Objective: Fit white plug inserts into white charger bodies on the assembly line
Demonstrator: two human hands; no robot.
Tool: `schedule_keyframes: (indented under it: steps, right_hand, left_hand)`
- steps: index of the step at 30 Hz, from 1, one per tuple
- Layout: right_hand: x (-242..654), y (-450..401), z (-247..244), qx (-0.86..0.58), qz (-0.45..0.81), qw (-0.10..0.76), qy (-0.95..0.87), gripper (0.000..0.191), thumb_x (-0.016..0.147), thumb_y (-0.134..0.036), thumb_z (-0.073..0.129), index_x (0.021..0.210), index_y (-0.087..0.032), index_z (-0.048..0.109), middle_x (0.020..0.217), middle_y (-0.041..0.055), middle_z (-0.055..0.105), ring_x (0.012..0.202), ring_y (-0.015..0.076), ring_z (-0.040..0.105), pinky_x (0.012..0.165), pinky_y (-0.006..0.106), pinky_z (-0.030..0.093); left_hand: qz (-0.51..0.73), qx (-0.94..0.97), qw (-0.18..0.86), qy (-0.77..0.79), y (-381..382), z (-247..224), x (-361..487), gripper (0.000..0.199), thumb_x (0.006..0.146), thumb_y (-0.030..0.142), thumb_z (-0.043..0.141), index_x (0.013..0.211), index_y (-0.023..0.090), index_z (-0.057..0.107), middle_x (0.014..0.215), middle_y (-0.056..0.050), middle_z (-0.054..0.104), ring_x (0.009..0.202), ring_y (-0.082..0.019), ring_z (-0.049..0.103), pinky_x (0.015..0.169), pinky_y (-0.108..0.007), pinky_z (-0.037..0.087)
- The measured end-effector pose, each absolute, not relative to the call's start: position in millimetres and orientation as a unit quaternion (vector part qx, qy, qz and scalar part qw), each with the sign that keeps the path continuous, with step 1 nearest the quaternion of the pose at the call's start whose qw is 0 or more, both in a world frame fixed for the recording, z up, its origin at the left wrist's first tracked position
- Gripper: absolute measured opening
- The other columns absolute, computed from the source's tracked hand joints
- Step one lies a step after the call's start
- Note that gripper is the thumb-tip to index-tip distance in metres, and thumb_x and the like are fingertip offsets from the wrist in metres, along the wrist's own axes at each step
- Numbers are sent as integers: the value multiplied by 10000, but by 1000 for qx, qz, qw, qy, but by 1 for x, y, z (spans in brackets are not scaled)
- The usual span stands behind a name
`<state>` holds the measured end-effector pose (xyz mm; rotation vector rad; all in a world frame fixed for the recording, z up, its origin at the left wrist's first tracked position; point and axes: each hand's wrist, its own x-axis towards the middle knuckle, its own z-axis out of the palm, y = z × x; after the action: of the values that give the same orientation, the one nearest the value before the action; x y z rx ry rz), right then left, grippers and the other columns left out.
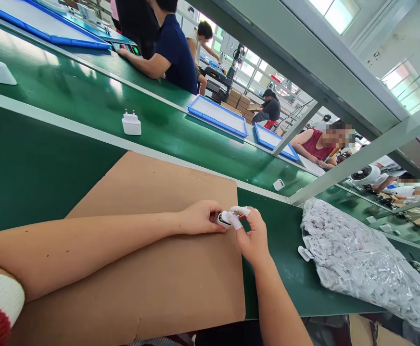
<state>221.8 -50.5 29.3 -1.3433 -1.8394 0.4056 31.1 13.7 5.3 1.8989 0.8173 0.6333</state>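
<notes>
Over the brown cardboard sheet [181, 278], my left hand [204, 217] grips a small white plastic housing [224, 219] with a dark and green part showing inside. My right hand [251, 230], with white covers on thumb and forefinger, pinches at the housing's right end. Whatever lies between those right fingertips is mostly hidden. A clear plastic bag of many white parts [361, 259] lies to the right, with a loose white piece [304, 253] at its left edge.
Beyond a pale rail, a green conveyor [166, 134] carries a white plug adapter [132, 123] and a smaller white unit [278, 184]. Blue-edged trays [217, 115] line its far side. A slanting metal post [361, 156] rises at the right. Several people sit beyond.
</notes>
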Motion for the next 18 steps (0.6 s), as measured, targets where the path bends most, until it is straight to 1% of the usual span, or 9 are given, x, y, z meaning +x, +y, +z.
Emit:
schedule_keyframes:
  steps: [3, 5, 8, 11, 15, 18]
  right_hand:
    - [219, -52, 29, -514, 85, 345, -781, 380, 836, -98, 496, 1136, -242, 682, 1046, 77, 684, 981, 231, 606, 844, 364, 502]
    - [217, -52, 29, -506, 68, 327, -795, 410, 816, -66, 476, 1137, -228, 672, 1046, 77, 684, 968, 227, 610, 822, 344, 502]
    - [216, -51, 29, -500, 40, 313, -807, 428, 785, -39, 465, 1115, -213, 675, 1036, 81, 687, 952, 230, 606, 788, 329, 490]
    - [216, -49, 30, -509, 7, 288, -811, 440, 741, -16, 456, 1057, -212, 692, 977, 79, 680, 868, 226, 587, 726, 319, 459]
    - [214, -48, 34, -527, -17, 236, -816, 422, 718, -16, 477, 1020, -206, 702, 894, 70, 651, 784, 222, 544, 681, 314, 418]
    - [211, -51, 33, -556, -5, 234, -797, 406, 702, -11, 500, 990, -207, 709, 873, 61, 640, 791, 223, 548, 713, 318, 426]
  left_hand:
    - [262, 774, 472, 331, 14, 5, 32, 378, 702, 553, 740, 734, 188, 649, 736, -2, 553, 691, -167, 508, 609, -280, 375]
    - [268, 771, 476, 327, 14, 4, 32, 369, 704, 544, 739, 720, 188, 643, 741, -1, 549, 694, -167, 513, 612, -280, 378]
    - [272, 770, 478, 324, 14, 3, 34, 335, 705, 509, 743, 717, 189, 646, 732, 4, 538, 689, -163, 513, 611, -280, 370]
    - [271, 771, 479, 322, 14, 4, 34, 311, 699, 484, 755, 723, 188, 659, 723, 6, 538, 688, -162, 511, 611, -281, 362]
    - [263, 772, 485, 315, 16, 3, 32, 347, 709, 524, 745, 756, 188, 675, 730, 2, 568, 685, -161, 503, 616, -282, 367]
    - [257, 773, 479, 327, 13, 2, 32, 387, 715, 564, 728, 757, 187, 649, 706, 5, 564, 667, -160, 491, 597, -277, 363]
